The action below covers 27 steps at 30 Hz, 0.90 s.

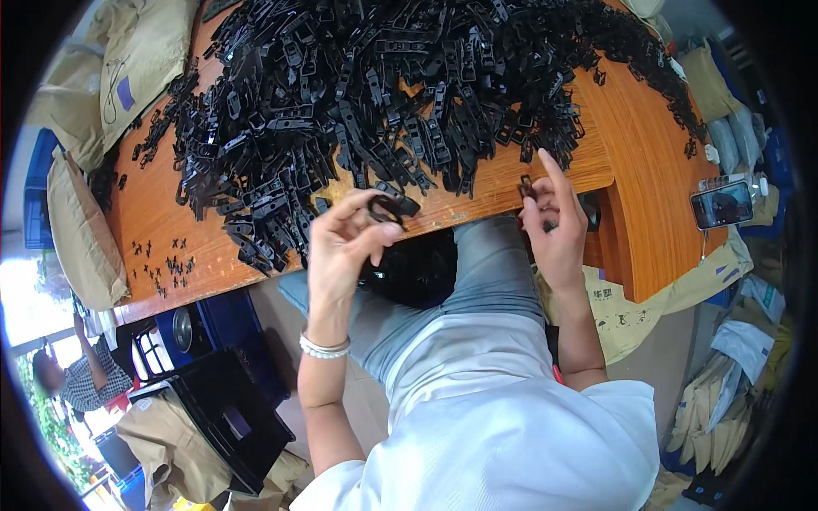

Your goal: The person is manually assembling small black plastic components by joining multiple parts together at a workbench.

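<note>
Between thumb and fingers, my left hand [348, 232] grips a black plastic part [388, 209] with a curved, ring-like outline, just above the table's near edge. My right hand [555, 213] pinches a small black plastic piece [527, 187] between thumb and fingers, with the index finger stretched out. A large heap of black plastic parts [375, 102], many long with slots and frames, covers the far and middle part of the wooden table [477, 192] in front of both hands. The two held pieces are apart. What exact kind they are, I cannot make out.
Several tiny dark pieces [166, 266] lie spread at the table's left. Paper sacks [77, 238] lean at the left edge. A phone [722, 205] is mounted at the right. Below left stands a black crate [230, 417]; another person [85, 375] is far left.
</note>
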Available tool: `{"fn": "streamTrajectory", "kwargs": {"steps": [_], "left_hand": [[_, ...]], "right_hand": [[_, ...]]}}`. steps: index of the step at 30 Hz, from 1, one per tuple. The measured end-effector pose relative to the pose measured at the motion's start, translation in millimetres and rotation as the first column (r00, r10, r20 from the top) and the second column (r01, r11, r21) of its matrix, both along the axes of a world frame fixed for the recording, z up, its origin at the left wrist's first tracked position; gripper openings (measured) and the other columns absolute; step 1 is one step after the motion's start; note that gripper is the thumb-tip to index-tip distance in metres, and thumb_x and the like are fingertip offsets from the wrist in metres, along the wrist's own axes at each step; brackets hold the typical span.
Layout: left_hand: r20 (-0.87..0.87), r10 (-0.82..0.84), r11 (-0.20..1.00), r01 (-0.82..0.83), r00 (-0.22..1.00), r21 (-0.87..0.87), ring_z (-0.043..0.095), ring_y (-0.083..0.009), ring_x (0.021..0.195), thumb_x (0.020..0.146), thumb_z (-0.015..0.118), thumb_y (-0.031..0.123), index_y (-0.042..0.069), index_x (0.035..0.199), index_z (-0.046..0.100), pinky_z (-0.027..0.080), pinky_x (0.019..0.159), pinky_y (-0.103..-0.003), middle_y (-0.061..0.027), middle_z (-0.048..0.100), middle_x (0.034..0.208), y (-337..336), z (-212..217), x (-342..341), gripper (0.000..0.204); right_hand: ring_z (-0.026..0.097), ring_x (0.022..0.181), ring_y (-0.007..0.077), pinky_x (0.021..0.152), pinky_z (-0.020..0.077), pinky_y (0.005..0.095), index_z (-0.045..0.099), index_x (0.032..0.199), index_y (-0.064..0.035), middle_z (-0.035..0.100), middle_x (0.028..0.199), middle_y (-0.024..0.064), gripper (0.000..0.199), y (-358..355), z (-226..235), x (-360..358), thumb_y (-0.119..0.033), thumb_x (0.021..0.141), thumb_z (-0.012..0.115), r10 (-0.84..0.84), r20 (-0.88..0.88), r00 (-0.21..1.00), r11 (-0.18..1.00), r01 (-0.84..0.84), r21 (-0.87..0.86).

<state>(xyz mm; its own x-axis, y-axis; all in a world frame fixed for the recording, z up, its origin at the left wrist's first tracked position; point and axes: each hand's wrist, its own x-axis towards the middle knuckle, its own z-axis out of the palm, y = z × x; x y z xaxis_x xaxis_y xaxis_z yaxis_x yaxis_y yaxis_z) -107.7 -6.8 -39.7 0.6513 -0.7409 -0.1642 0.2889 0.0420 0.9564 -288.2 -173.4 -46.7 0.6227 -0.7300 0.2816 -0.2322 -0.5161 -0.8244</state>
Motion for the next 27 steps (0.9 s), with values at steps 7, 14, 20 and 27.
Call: {"fn": "streamTrajectory", "kwargs": {"steps": [7,14,20,27], "left_hand": [[-0.092,-0.129,0.991,0.124,0.987,-0.057,0.063,-0.0137,0.071,0.071,0.064,-0.01,-0.006,0.104,0.054,0.05,0.064,-0.02,-0.0121,0.064,0.087,-10.1,-10.9,-36.9,0.035],[0.074,-0.076,0.983,0.087,0.994,-0.163,0.06,-0.0132,0.088,0.071,0.063,-0.012,-0.006,0.106,0.054,0.051,0.075,-0.023,-0.0111,0.06,0.1,-6.2,-3.1,-46.0,0.036],[-0.174,-0.101,0.968,0.056,0.98,-0.245,0.059,-0.011,0.085,0.073,0.065,-0.007,-0.004,0.104,0.056,0.05,0.072,-0.021,-0.0091,0.061,0.097,-1.6,-15.0,-46.6,0.033],[0.981,-0.118,0.808,-0.56,0.151,0.184,0.05,-0.0263,0.069,0.073,0.064,0.007,0.002,0.075,0.056,0.041,0.053,-0.035,-0.0102,0.049,0.077,-8.2,-27.8,-14.1,0.009]], "right_hand": [[0.061,0.092,0.0267,0.077,0.0501,0.0314,0.055,0.1,0.0035,0.057,0.096,0.0145,0.019,19.2,8.1,21.5,0.003,0.081,0.053,0.319,0.382,0.867,0.863,-0.432,0.261],[0.052,0.109,0.0332,0.088,0.0425,0.0397,0.066,0.082,-0.0019,0.061,0.102,0.0142,0.009,25.1,10.7,31.5,-0.001,0.073,0.063,0.517,0.261,0.815,0.853,-0.516,-0.078],[0.054,0.105,0.0332,0.084,0.0452,0.038,0.065,0.086,-0.0001,0.061,0.101,0.0159,0.013,30.7,3.9,30.7,-0.003,0.073,0.063,0.55,0.261,0.793,0.831,-0.552,-0.075],[0.056,0.085,0.0179,0.074,0.0444,0.0244,0.059,0.092,0.0068,0.059,0.101,0.0133,0.016,27.4,-8.9,17.4,-0.005,0.081,0.06,0.261,0.409,0.874,0.927,-0.345,0.147]]}}
